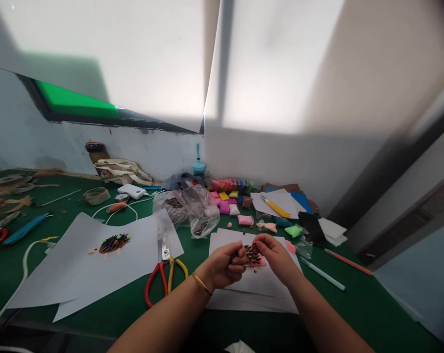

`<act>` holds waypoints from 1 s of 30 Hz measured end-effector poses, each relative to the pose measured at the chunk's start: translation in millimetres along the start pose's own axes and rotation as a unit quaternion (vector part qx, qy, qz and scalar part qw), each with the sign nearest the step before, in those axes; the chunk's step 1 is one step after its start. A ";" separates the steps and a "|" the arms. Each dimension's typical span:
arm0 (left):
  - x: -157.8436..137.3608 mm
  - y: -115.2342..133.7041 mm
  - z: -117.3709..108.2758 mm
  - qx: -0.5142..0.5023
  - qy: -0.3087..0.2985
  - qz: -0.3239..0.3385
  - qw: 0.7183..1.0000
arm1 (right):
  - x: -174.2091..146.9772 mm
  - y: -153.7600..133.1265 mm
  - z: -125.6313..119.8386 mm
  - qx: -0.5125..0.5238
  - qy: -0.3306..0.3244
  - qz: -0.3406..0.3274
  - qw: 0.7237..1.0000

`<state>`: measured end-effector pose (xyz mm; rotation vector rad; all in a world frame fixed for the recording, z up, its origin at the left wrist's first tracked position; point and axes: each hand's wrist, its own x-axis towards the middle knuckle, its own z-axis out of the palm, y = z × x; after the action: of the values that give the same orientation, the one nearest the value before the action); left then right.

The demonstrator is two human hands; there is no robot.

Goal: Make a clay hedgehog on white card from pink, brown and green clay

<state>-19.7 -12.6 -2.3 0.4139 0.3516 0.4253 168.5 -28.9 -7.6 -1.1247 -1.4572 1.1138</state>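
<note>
Green table (376,306). Left: overlapping white sheets (67,279); blue-handled tool (27,229) near their far left corner. Middle: red-handled scissors (164,280), blades over paper; crumpled clear plastic bags (205,208) behind. Right: second paper stack (251,300); small colourful packets (246,220) beyond; pale blue pen (325,275), reddish stick (349,261) beside. Farther back: ring-shaped roll (96,196), white device (134,191), turquoise container (199,169).

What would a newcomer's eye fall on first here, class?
The left hand and right hand, right of centre, are at a dark-spiked pink figure. Further left, a similar figure with green balls lies on white paper; between them lie scissors with red and yellow handles.
</note>
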 end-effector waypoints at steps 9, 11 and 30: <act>11.2 -5.5 -9.5 -0.167 -0.024 0.118 0.979 | -20.1 2.4 22.8 -0.028 0.013 -0.035 0.999; 15.2 -9.0 -11.9 -0.191 -0.008 0.130 0.973 | -23.4 -2.4 30.4 -0.069 0.019 -0.070 0.995; 9.2 5.6 -1.7 -0.263 0.085 0.224 0.935 | -14.6 -9.0 22.0 -0.121 0.125 -0.152 0.973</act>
<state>-14.3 -3.1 -3.4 -0.0771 0.2934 0.9780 147.5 -47.1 -3.8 -1.1162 -1.5281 0.5704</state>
